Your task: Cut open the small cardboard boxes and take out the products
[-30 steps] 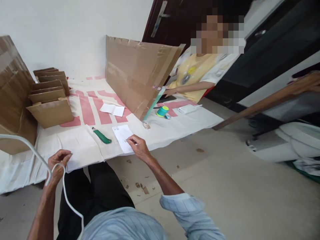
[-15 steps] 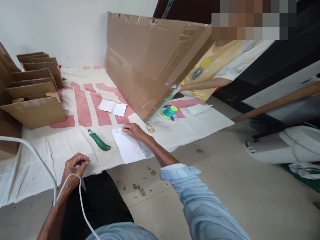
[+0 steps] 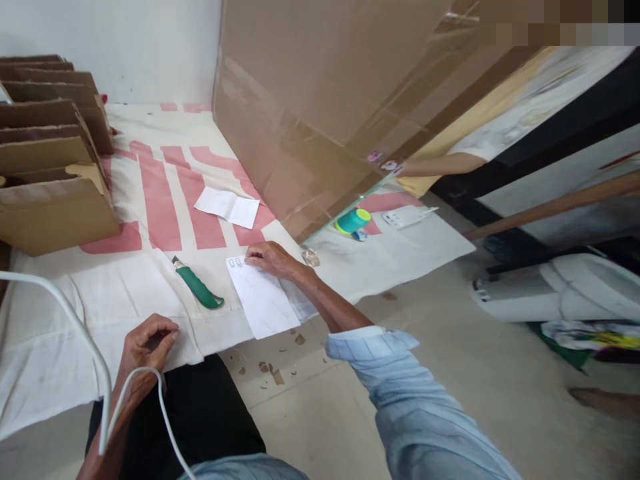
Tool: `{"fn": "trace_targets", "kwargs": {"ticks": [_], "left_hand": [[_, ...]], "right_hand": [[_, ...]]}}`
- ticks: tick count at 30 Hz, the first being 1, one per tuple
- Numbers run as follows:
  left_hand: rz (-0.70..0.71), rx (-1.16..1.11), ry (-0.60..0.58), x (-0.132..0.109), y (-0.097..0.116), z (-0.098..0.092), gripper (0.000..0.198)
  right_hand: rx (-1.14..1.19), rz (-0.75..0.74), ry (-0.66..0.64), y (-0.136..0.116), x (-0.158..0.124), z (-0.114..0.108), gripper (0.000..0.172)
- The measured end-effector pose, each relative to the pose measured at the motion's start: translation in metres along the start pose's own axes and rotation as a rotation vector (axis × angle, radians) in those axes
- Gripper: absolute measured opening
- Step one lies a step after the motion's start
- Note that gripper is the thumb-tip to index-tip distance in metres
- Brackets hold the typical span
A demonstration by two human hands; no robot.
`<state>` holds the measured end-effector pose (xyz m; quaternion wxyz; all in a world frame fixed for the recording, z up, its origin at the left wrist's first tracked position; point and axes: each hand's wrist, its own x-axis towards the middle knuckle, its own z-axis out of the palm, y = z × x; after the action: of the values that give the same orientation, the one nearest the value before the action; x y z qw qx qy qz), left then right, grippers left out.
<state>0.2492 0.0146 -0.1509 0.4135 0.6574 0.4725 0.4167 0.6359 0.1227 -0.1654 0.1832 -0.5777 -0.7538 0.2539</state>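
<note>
Right hand (image 3: 270, 259) has moved up to the sheet's (image 3: 267, 303) 12 o'clock edge

On the desk (image 3: 385, 259) at your 12 o'clock, that sheet shows two small loops (image 3: 235, 263) toward its 11. Your right grip is pinched beside them; I can't tell what it holds, nor whether your curled left hand (image 3: 151, 339) holds anything.

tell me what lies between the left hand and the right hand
In the head view, a green-handled utility knife lies between the left hand and the right hand; nearer the right hand, part of a white paper sheet is there too.
</note>
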Motion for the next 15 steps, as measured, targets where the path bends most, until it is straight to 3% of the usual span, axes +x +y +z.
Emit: {"fn": "trace_targets", "kwargs": {"ticks": [7,15], "left_hand": [[0.022,-0.003,-0.023,-0.0009,-0.0068,0.0022,0.007],[0.026,0.0,-0.024,0.0005,-0.0102,0.0049,0.01]], "right_hand": [[-0.035,0.054,-0.083,-0.0037,0.0045,-0.0071,0.018],[0.175,0.088,-0.109,-0.0038,0.0024,-0.0082,0.025]]}}
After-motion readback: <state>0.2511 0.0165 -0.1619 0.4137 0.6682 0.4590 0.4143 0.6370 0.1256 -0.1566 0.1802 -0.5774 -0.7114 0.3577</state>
